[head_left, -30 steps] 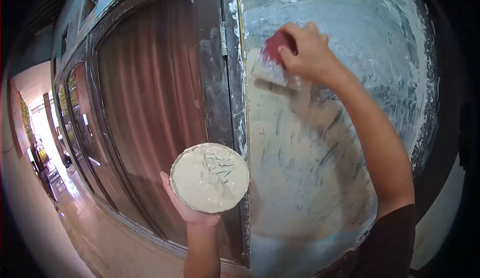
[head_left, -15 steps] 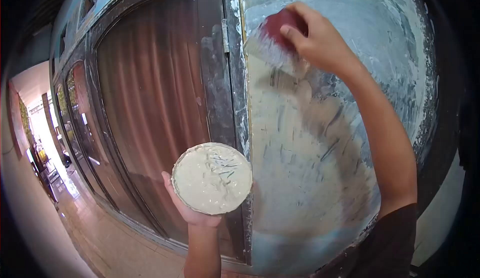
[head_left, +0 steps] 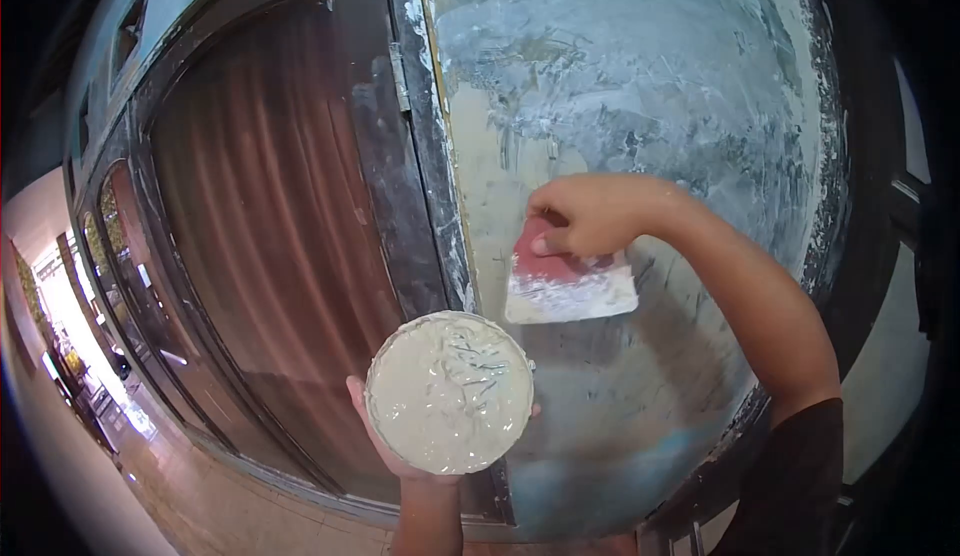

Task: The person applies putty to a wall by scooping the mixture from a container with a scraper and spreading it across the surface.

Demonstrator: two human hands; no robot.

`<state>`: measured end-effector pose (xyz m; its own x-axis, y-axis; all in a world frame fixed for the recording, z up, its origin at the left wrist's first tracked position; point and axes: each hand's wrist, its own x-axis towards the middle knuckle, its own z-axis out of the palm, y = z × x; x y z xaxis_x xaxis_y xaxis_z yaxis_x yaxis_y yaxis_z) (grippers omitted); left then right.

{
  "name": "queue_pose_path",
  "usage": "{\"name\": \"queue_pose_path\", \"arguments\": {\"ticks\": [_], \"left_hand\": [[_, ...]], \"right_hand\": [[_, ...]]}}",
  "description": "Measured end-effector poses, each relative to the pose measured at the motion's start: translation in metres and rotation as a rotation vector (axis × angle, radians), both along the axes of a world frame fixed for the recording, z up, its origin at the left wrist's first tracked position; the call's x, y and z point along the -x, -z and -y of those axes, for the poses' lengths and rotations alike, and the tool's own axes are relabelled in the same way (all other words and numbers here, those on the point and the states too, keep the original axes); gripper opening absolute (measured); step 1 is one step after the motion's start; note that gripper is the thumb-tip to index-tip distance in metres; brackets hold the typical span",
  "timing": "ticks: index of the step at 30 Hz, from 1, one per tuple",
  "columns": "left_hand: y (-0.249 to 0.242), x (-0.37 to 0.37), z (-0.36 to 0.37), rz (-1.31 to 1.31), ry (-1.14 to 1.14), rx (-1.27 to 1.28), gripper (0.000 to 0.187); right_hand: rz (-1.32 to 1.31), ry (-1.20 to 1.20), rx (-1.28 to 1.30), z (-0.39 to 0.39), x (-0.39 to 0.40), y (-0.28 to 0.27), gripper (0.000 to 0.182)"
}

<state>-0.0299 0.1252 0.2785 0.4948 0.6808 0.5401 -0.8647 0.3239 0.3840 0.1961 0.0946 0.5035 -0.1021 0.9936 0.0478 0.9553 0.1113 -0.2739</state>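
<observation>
My left hand (head_left: 385, 446) holds a round tub of cream-coloured filler paste (head_left: 448, 393) from below; its fingers are mostly hidden behind the tub. Dark streaks and ridges mark the paste's surface. In my right hand (head_left: 590, 214) is a scraper with a red handle (head_left: 550, 256) and a wide blade coated in pale paste, edge pointing down. The blade is close over the wall (head_left: 610, 66), just up and right of the tub. Cream paste covers the wall's left and lower part, while patchy blue-grey shows above and to the right.
Left of the wall stands a dark wooden door frame (head_left: 375, 146) with a hinge (head_left: 400, 76) and a brown curtain (head_left: 260, 186) behind glass. A tiled floor (head_left: 240, 501) runs along the left toward a bright opening. Dark wood edges the wall's right side.
My right hand has brought the scraper down from the upper wall to just above the tub. The tub sits slightly lower and further right in view, and the camera has shifted.
</observation>
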Motion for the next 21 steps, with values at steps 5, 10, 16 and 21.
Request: {"name": "queue_pose_path", "arguments": {"ticks": [5, 10, 16, 21], "left_hand": [[0.004, -0.016, 0.007, -0.033, -0.042, 0.026, 0.096], [0.012, -0.031, 0.015, 0.110, 0.038, 0.177, 0.096], [0.007, -0.050, 0.039, 0.185, -0.076, 0.042, 0.075], [0.005, -0.076, 0.063, 0.170, -0.116, 0.097, 0.077]], "right_hand": [[0.095, -0.233, -0.478, 0.018, -0.016, 0.021, 0.018], [0.531, -0.410, -0.734, 0.069, -0.011, 0.071, 0.016], [0.741, -0.590, -0.993, 0.121, -0.036, 0.101, 0.026], [0.663, -0.644, -0.963, 0.152, -0.059, 0.109, 0.026]]}}
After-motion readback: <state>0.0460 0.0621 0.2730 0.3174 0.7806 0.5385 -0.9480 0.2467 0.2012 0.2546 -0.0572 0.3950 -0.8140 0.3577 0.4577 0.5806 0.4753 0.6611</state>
